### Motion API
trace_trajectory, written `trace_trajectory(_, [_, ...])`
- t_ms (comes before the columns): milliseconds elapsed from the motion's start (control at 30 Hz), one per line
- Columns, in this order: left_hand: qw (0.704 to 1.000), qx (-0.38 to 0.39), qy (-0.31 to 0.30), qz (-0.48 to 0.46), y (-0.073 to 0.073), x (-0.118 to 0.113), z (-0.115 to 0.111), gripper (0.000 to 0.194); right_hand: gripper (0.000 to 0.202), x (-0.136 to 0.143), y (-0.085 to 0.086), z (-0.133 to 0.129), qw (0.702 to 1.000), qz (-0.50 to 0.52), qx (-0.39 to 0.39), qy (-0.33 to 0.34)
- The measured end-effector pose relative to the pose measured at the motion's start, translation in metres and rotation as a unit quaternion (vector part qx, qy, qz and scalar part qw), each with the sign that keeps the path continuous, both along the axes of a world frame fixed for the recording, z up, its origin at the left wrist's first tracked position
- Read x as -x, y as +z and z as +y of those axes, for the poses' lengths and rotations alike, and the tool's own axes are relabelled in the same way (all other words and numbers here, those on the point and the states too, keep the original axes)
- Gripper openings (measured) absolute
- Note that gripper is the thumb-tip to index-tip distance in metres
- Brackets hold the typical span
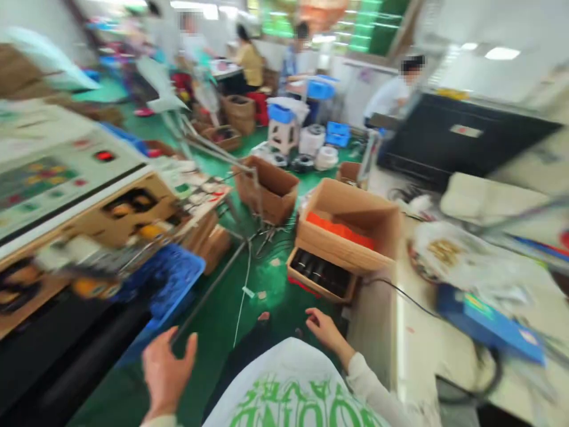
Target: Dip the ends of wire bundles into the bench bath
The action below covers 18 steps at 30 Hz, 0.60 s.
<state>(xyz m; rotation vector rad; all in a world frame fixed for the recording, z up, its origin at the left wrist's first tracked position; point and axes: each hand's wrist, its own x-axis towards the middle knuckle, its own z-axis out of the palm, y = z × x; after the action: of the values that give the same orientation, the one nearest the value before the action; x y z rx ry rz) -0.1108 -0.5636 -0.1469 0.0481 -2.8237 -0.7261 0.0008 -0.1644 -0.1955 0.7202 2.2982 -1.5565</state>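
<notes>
Left of the counter (415, 347), the left hand (168, 370) is near the bin (186, 287) and the right hand (328, 331) near the small box (351, 289), each grip apart and empty, bin and small box probably placed for easy reach.

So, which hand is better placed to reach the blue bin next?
Probably the left hand: it is open, apparently empty, and nearer the blue bin. The right hand, also open, is closer to the carton of black items.
</notes>
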Motion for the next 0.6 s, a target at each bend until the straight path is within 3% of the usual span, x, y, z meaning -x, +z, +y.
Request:
trace_trajectory(33, [0.991, -0.010, -0.118, -0.056, -0.008, 0.012, 0.041, 0.053, 0.030, -0.010, -0.006, 0.002, 0.998, -0.027, 0.010, -0.048])
trace_trajectory(67, [0.964, -0.020, -0.235, -0.125, -0.013, 0.021, 0.083, 0.047, 0.027, -0.022, -0.012, 0.003, 0.994, -0.047, 0.020, -0.096])
trace_trajectory(133, [0.869, -0.015, -0.412, -0.272, -0.021, 0.036, 0.156, 0.041, 0.021, -0.050, -0.023, 0.001, 0.979, -0.074, 0.034, -0.186])
trace_trajectory(200, [0.778, 0.025, -0.515, -0.359, -0.030, 0.049, 0.208, 0.040, 0.018, -0.081, -0.034, -0.009, 0.955, -0.088, 0.047, -0.280])
trace_trajectory(300, [0.695, 0.109, -0.582, -0.408, -0.049, 0.071, 0.248, 0.037, 0.015, -0.121, -0.050, -0.046, 0.888, -0.101, 0.066, -0.443])
trace_trajectory(400, [0.630, 0.237, -0.603, -0.427, -0.070, 0.095, 0.270, 0.031, 0.016, -0.146, -0.067, -0.101, 0.773, -0.108, 0.086, -0.619])
trace_trajectory(500, [0.528, 0.374, -0.658, -0.385, -0.086, 0.114, 0.305, 0.021, 0.023, -0.157, -0.086, -0.151, 0.626, -0.114, 0.093, -0.766])
trace_trajectory(600, [0.433, 0.455, -0.707, -0.326, -0.095, 0.119, 0.341, 0.010, 0.030, -0.162, -0.105, -0.202, 0.491, -0.143, 0.070, -0.857])
